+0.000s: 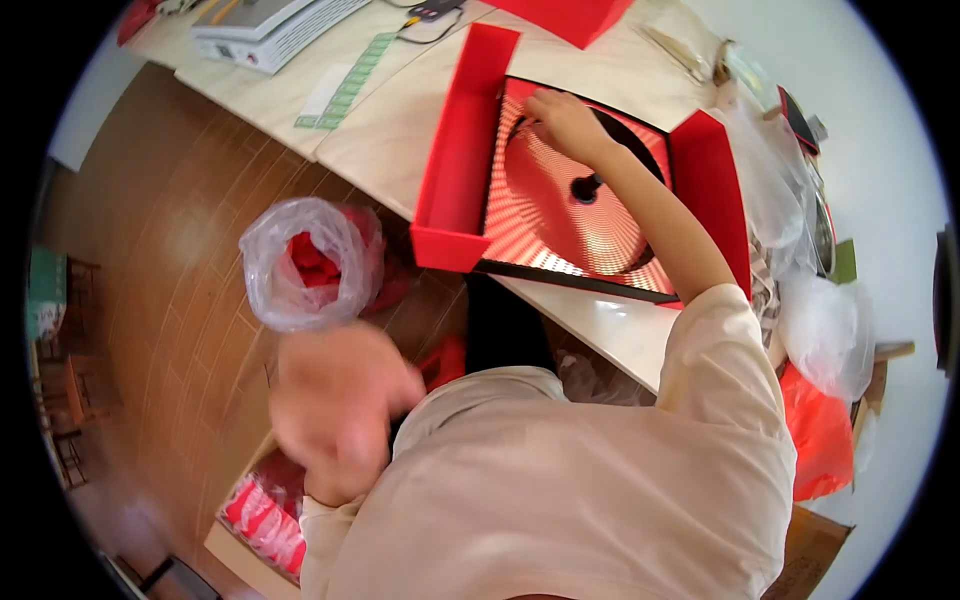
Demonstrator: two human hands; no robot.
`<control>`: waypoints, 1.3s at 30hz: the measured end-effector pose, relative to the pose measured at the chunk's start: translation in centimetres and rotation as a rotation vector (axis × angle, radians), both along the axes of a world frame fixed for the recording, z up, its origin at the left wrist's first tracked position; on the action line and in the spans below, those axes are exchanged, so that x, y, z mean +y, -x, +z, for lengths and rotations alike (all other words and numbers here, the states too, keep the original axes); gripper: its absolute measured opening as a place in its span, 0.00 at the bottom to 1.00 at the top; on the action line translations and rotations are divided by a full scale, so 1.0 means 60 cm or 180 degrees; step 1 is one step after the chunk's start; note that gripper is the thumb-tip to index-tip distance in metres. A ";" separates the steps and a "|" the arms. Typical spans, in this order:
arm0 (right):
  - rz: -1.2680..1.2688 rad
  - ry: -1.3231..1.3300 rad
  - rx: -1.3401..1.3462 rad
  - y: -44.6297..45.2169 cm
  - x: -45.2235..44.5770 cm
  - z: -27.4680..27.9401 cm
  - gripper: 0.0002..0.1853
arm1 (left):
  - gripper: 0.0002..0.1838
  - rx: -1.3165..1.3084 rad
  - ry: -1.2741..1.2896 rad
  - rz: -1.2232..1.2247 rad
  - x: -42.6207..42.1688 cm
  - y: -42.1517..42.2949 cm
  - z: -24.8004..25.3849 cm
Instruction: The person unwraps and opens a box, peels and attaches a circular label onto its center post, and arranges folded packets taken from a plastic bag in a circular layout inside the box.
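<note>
An open red box [452, 180] lies on the pale table, holding a black-edged square panel [570, 235] with a red and white radial pattern. A short black knob [584, 190] stands near the panel's middle, within a dark curved band. My right hand [562, 122] reaches over the panel's upper left part, its fingers pressed together at the dark curved edge; what they pinch is too small to tell. Low at the left, beside my shirt, my left hand [340, 400] is smeared by motion, so its fingers and anything in them cannot be made out.
A clear plastic bag [268, 270] with red contents is left of the table [385, 150]. At the lower left sits a cardboard box [235, 550] with pink-red wrapped items [265, 520]. Green strips [350, 90], a white carton [280, 40] and plastic bags [825, 325] surround the workspace.
</note>
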State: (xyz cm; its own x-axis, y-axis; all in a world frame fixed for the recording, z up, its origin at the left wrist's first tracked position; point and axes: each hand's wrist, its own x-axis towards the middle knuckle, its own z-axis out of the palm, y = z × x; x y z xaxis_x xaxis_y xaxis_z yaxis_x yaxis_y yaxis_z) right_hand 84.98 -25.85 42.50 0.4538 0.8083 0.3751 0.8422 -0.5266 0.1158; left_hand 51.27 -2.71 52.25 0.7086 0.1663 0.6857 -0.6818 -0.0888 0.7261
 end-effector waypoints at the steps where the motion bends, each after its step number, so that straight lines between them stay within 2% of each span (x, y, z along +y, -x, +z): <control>1: 0.0058 -0.0157 -0.0045 -0.001 0.000 -0.004 0.08 | 0.12 0.0163 0.0154 -0.0342 -0.004 0.031 0.022; 2: 0.0093 -0.0317 -0.0072 0.002 -0.001 -0.010 0.08 | 0.07 -0.0414 0.1087 -0.1147 -0.009 0.048 0.030; 3: 0.0000 -0.0253 -0.0044 0.007 0.001 -0.015 0.08 | 0.06 -0.0717 0.1509 -0.1702 -0.005 0.056 0.037; 4: -0.0115 -0.0197 -0.0020 0.013 0.000 -0.019 0.07 | 0.10 -0.1002 0.1902 -0.2295 -0.001 0.064 0.045; 5: -0.0072 -0.0130 -0.0099 0.016 -0.003 -0.020 0.06 | 0.17 -0.0997 0.1779 -0.2665 0.005 0.067 0.052; 6: -0.0049 -0.0264 -0.0200 0.027 -0.002 -0.013 0.06 | 0.17 -0.0978 0.1800 -0.2676 0.007 0.071 0.057; 8: -0.0125 -0.0759 -0.0378 0.074 0.005 0.024 0.07 | 0.10 -0.0511 0.2282 -0.3008 0.004 0.077 0.064; 9: -0.0160 -0.0735 -0.0384 0.107 0.007 0.042 0.07 | 0.10 -0.0510 0.2307 -0.3043 -0.005 0.081 0.062; 11: -0.0249 -0.1457 -0.0273 0.188 0.012 0.074 0.09 | 0.04 -0.0365 0.2424 -0.2479 -0.023 0.089 0.058; 12: -0.0114 -0.1596 -0.0319 0.230 0.015 0.087 0.11 | 0.04 -0.0352 0.2432 -0.2477 -0.022 0.080 0.050; 13: -0.0135 -0.1807 -0.0108 0.278 0.023 0.097 0.11 | 0.05 -0.0752 0.1973 -0.2818 -0.016 0.060 0.033; 14: 0.0012 -0.1906 -0.0325 0.314 0.029 0.102 0.12 | 0.08 -0.1132 0.1504 -0.3120 -0.009 0.043 0.012; 16: 0.0021 -0.2347 -0.0258 0.383 0.046 0.095 0.14 | 0.05 -0.1238 0.1360 -0.3157 0.017 0.037 -0.078; 18: 0.0268 -0.2633 0.0247 0.433 0.067 0.075 0.18 | 0.09 0.0440 0.1225 -0.1079 -0.007 0.047 -0.097; 19: 0.0501 -0.2807 0.0491 0.445 0.081 0.055 0.19 | 0.12 0.1369 0.1162 -0.0460 -0.019 0.052 -0.106; 21: 0.0856 -0.3054 0.0966 0.467 0.109 0.017 0.21 | 0.14 0.2192 0.1773 -0.0316 -0.021 0.052 -0.139; 26: 0.1510 -0.3079 0.1729 0.475 0.157 -0.023 0.22 | 0.12 0.2318 0.1990 -0.0026 -0.008 0.093 -0.172; 32: 0.1673 -0.2458 0.1803 0.469 0.167 -0.015 0.19 | 0.06 0.2525 0.2136 0.0116 0.007 0.111 -0.187; 35: 0.1306 -0.2922 0.2520 0.479 0.173 -0.020 0.16 | 0.04 0.2559 0.2224 0.0128 0.000 0.102 -0.191; 39: 0.1004 -0.3019 0.2638 0.482 0.177 -0.017 0.15 | 0.03 0.2513 0.2309 0.0126 0.001 0.097 -0.198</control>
